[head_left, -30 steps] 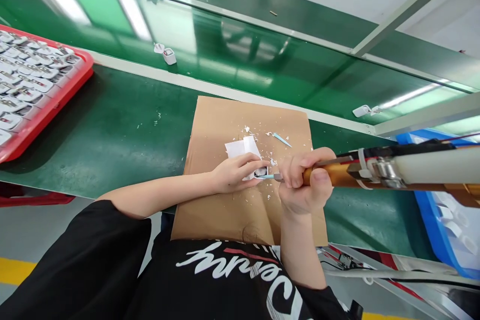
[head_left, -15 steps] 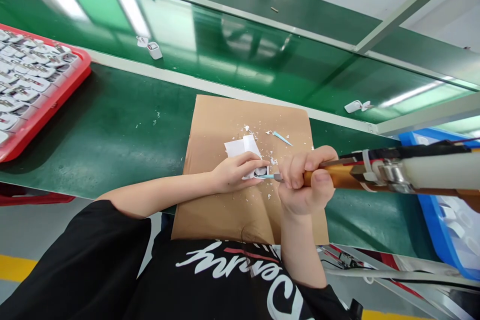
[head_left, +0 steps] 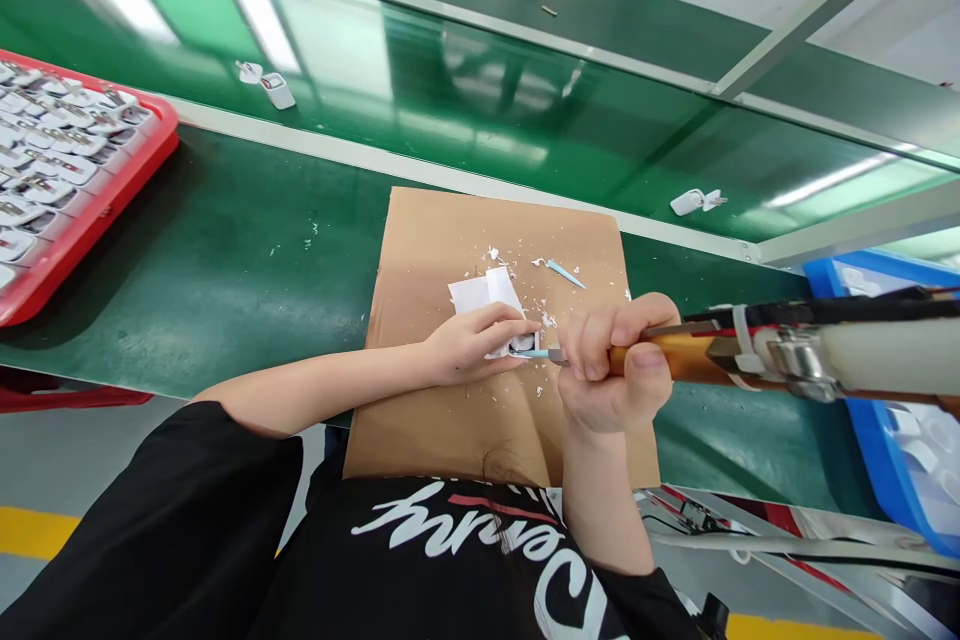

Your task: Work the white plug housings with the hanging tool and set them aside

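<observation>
1. The left hand (head_left: 471, 348) lies curled on a flat brown cardboard sheet (head_left: 442, 250). Its fingers are closed down on a small white plastic part (head_left: 519, 344), and the fingertips hide most of that part, so its shape is hard to make out.
2. The right hand (head_left: 611, 375) is wrapped in a tight fist round a wooden-handled tool (head_left: 679, 357). The tool's thin metal tip meets the part's right side beside a pale blue sliver (head_left: 532, 353). Exactly where the tip touches is too small to tell.
3. The tool's thick pale rear end is blurred by nearness and runs off the right edge of the picture. It covers part of a blue plastic bin (head_left: 877, 440), which is itself cut off there.
4. The part sits on the right half of the cardboard, touching a white paper scrap (head_left: 476, 295). White flakes (head_left: 541, 308) are scattered around it.
5. The person's black shirt (head_left: 450, 560) hides the cardboard's near edge.
6. A wide stretch of dark green counter (head_left: 225, 260) separates the cardboard from a red plastic tray (head_left: 112, 190) of white pieces. The tray is cut off at the left edge.
7. Beyond the counter's pale far rim, a glossy green conveyor belt (head_left: 450, 90) carries a small white piece (head_left: 277, 90) at the left and a second white piece (head_left: 688, 202) at the right, well apart.
</observation>
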Action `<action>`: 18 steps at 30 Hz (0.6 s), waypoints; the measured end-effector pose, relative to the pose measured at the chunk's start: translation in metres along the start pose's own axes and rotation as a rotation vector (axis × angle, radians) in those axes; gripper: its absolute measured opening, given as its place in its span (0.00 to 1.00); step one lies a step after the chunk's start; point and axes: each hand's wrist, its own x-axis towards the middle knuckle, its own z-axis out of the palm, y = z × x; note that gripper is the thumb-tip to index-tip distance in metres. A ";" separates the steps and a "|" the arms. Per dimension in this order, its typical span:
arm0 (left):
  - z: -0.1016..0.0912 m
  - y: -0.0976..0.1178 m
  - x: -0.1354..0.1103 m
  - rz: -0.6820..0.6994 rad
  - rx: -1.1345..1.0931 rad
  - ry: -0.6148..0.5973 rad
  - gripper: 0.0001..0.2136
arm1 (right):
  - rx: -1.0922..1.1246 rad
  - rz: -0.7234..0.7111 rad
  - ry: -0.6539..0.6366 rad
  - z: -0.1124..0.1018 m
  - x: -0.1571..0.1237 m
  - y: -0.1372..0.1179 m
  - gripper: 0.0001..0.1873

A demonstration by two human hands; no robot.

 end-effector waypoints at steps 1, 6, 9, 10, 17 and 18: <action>0.000 0.000 0.000 -0.004 -0.004 -0.004 0.16 | 0.006 -0.006 -0.003 0.000 0.000 0.000 0.09; 0.000 0.000 0.001 0.015 -0.005 -0.007 0.13 | -0.003 -0.029 -0.005 -0.002 -0.001 0.001 0.07; 0.001 -0.003 0.002 0.045 0.009 0.000 0.12 | -0.014 -0.014 0.017 -0.003 -0.001 0.002 0.07; 0.001 -0.003 0.001 0.047 0.017 0.000 0.12 | -0.019 -0.009 0.026 -0.003 -0.001 0.001 0.07; 0.004 -0.006 0.000 0.063 0.025 0.038 0.17 | -0.059 -0.015 0.053 -0.007 0.000 0.000 0.08; 0.004 -0.006 0.000 0.065 0.022 0.039 0.17 | -0.056 -0.015 0.057 -0.007 0.000 0.000 0.09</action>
